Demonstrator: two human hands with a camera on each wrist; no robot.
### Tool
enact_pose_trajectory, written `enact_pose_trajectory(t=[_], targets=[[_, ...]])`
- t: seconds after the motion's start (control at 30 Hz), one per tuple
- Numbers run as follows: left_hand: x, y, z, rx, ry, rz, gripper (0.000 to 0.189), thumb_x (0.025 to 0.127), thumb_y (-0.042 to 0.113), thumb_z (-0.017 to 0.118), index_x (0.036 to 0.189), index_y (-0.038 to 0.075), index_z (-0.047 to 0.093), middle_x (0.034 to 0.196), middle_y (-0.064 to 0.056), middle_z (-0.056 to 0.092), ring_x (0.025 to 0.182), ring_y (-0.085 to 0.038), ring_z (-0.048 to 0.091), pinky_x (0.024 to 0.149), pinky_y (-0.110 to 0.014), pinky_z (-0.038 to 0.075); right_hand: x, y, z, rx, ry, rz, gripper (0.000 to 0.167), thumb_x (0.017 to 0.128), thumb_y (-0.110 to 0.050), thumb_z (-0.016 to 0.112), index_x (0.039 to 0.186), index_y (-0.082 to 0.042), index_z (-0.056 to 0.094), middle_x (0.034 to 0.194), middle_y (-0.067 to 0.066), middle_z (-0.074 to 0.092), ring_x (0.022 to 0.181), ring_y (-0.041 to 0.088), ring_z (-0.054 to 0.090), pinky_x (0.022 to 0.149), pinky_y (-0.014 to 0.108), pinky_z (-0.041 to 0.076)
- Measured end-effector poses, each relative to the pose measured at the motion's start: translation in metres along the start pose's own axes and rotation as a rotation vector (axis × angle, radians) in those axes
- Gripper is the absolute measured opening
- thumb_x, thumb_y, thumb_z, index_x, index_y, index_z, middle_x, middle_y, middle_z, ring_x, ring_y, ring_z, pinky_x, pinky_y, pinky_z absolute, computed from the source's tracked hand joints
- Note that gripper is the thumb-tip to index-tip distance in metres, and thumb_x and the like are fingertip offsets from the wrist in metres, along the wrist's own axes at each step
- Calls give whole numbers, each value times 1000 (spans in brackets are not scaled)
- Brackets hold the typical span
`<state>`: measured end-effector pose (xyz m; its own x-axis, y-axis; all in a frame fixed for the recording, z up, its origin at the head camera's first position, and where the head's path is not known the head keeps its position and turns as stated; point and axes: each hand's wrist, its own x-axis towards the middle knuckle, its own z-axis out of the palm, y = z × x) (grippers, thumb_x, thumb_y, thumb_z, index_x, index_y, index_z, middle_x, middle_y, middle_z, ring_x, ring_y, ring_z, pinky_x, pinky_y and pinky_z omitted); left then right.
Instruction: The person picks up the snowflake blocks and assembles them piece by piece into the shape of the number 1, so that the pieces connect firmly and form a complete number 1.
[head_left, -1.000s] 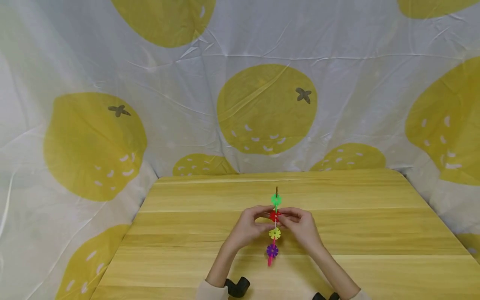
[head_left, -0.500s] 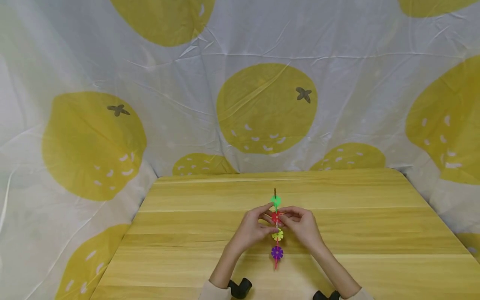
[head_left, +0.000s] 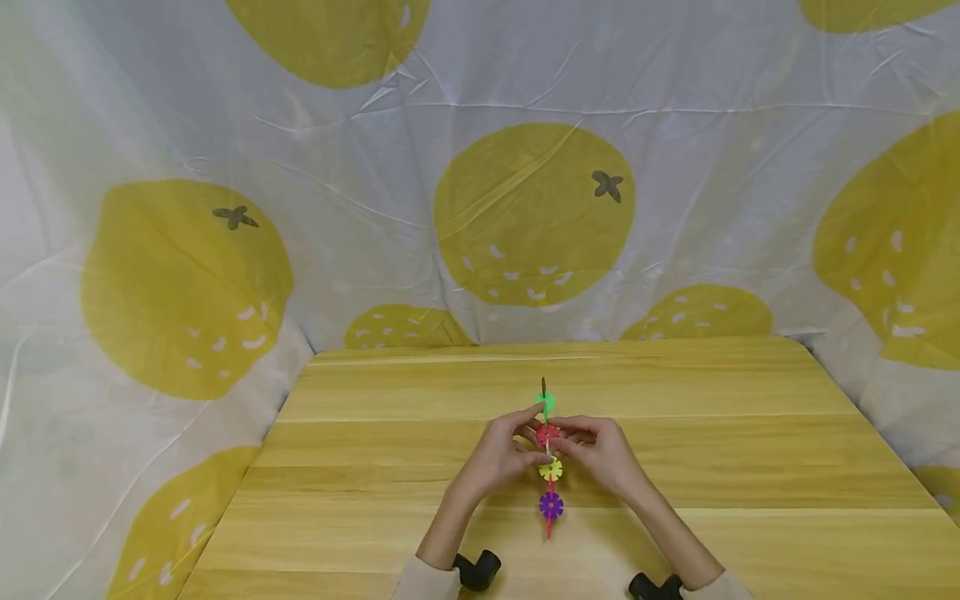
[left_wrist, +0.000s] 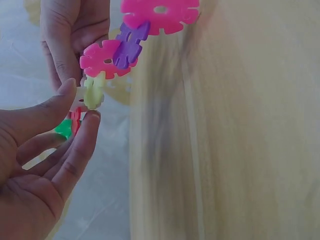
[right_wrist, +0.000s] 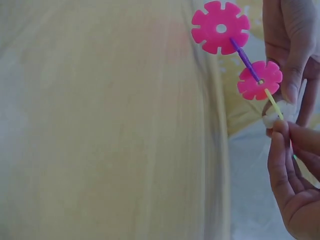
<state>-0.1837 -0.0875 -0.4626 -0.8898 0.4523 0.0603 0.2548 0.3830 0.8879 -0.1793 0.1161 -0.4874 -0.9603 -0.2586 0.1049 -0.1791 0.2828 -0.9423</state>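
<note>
Between my hands, over the table, stands a chain of slotted plastic snowflake discs joined edge to edge. In the head view it runs from a brown disc (head_left: 543,386) through a green disc (head_left: 546,402), a red disc (head_left: 548,435) and a yellow disc (head_left: 551,469) to a purple disc (head_left: 551,506). Pink discs (left_wrist: 161,14) show at its near end. My left hand (head_left: 498,450) pinches the chain around a white disc (right_wrist: 286,109), its index fingertip by the green disc. My right hand (head_left: 597,450) grips the chain near the red disc; its fingertips partly hide that disc.
The wooden table (head_left: 360,467) spreads out on both sides of the hands. Behind it hangs a pale cloth (head_left: 712,183) printed with large yellow fruit. Black wrist-worn pieces (head_left: 478,571) sit by both sleeves.
The chain's near end has shifted a little right and then slightly back left. My left index finger has come up to the green disc's edge. The right hand has hardly moved.
</note>
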Motion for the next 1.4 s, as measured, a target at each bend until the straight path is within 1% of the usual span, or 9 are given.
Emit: enact_pose_trajectory(t=[0.17, 0.3, 0.5, 0.7, 0.93, 1.03, 1.17, 1.3, 1.4], targets=[[4, -5, 0, 37, -15, -12, 71, 86, 0, 82, 150, -1, 51, 117, -17, 71, 102, -31, 72, 77, -20, 59, 4, 0, -2, -26, -35, 27, 28, 96, -4, 71, 122, 8, 72, 93, 17, 77, 76, 21, 75, 69, 34, 63], [7, -8, 0, 82, -68, -34, 66, 85, -2, 82, 146, -2, 55, 111, -16, 72, 98, -29, 73, 77, -20, 58, 5, -1, -4, -34, -70, 80, 25, 97, 0, 68, 119, 12, 71, 95, 21, 77, 76, 26, 75, 68, 34, 62], [9, -11, 1, 92, -129, -84, 64, 85, -6, 81, 143, -7, 56, 107, -18, 71, 88, -20, 71, 75, -23, 59, 5, 0, 0, -48, -117, 119, 23, 97, 3, 66, 117, 14, 70, 93, 21, 76, 76, 24, 74, 66, 32, 62], [12, -11, 0, 112, -143, -115, 62, 86, -4, 80, 142, -10, 55, 108, -18, 69, 87, -19, 69, 78, -26, 60, 8, 1, 2, -81, -117, 114, 22, 98, 4, 65, 117, 13, 71, 97, 22, 77, 75, 22, 73, 66, 32, 62], [10, -18, -15, 162, -151, -125, 58, 91, 9, 80, 142, -6, 57, 115, -19, 69, 93, -21, 69, 85, -35, 60, 11, 5, -2, -60, -151, 150, 24, 100, -4, 64, 119, 11, 69, 100, 21, 76, 78, 22, 74, 69, 32, 63], [2, -22, -28, 183, -131, -113, 50, 100, 19, 70, 142, -5, 57, 121, -20, 69, 104, -27, 69, 92, -42, 58, 8, 5, -11, -63, -135, 184, 30, 103, -15, 63, 122, 8, 69, 102, 19, 75, 84, 22, 73, 72, 32, 62], [-14, -22, -48, 223, -73, -103, 47, 109, 24, 54, 146, -5, 53, 141, -24, 61, 130, -41, 58, 109, -57, 48, 1, -1, -31, -180, -45, 189, 42, 107, -36, 57, 127, 0, 68, 114, 16, 74, 102, 26, 70, 85, 38, 59], [-26, -15, -61, 351, 49, -66, 48, 110, 22, 50, 152, -2, 47, 160, -28, 40, 149, -49, 36, 119, -70, 27, -8, -11, -51, -290, 38, 167, 56, 107, -50, 51, 138, -4, 62, 137, 17, 65, 126, 37, 60, 102, 53, 53], [-30, -10, -64, 479, 148, -36, 52, 109, 23, 52, 156, 2, 42, 166, -27, 29, 154, -50, 25, 119, -74, 19, -14, -18, -59, -336, 67, 121, 62, 107, -52, 50, 147, -4, 53, 152, 21, 51, 139, 47, 47, 108, 67, 44]])
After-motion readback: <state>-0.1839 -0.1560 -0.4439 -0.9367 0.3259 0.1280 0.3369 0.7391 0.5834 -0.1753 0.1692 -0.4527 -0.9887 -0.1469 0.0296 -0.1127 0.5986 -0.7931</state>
